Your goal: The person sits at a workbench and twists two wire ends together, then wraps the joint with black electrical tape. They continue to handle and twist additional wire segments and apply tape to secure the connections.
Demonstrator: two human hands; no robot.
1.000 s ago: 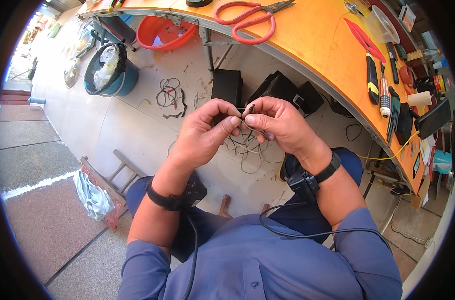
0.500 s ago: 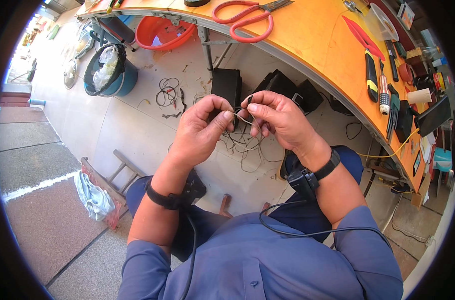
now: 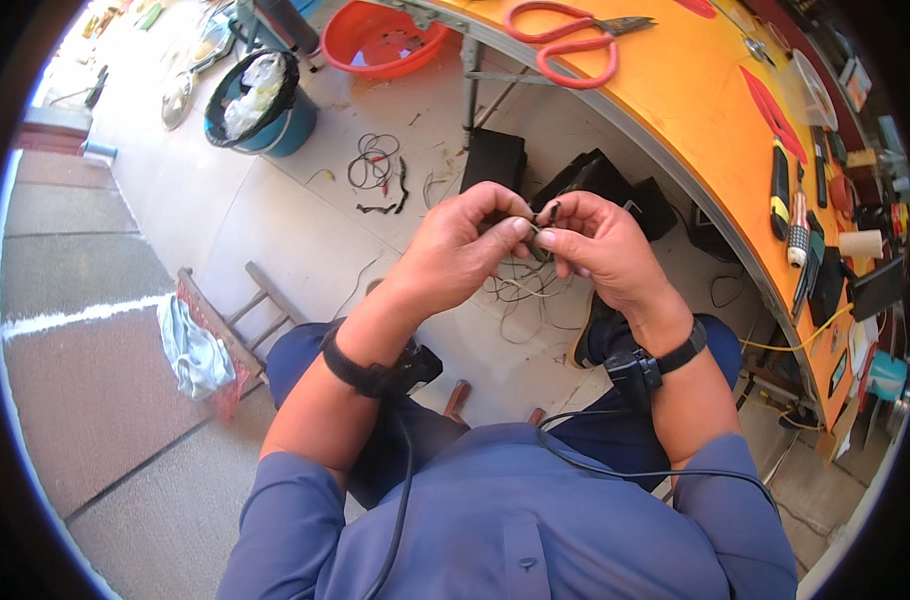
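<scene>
Both hands are raised over my lap, and their fingertips meet at a thin pale cable (image 3: 523, 291). My left hand (image 3: 467, 248) is closed, pinching the cable between thumb and forefinger. Against it, my right hand (image 3: 607, 246) is also closed in a pinch on the cable. A short black piece (image 3: 554, 212) sticks up by the right forefinger; I cannot tell whether it is the cable's end. The exact point gripped is hidden by the thumbs. Loops of cable hang or lie below the hands, over the pale floor.
Red-handled scissors (image 3: 580, 42) lie on the orange table (image 3: 665, 95), with pliers (image 3: 779, 190) and a screwdriver (image 3: 798, 228) farther right. Black boxes (image 3: 493, 160) stand under it. On the floor are a red basin (image 3: 380, 60), a lined bucket (image 3: 293, 130) and a coiled wire (image 3: 371, 165).
My hands have come closer together, so the fingertips now touch and the stretch of cable between them is covered. The whole view has shifted, with the surroundings moving right.
</scene>
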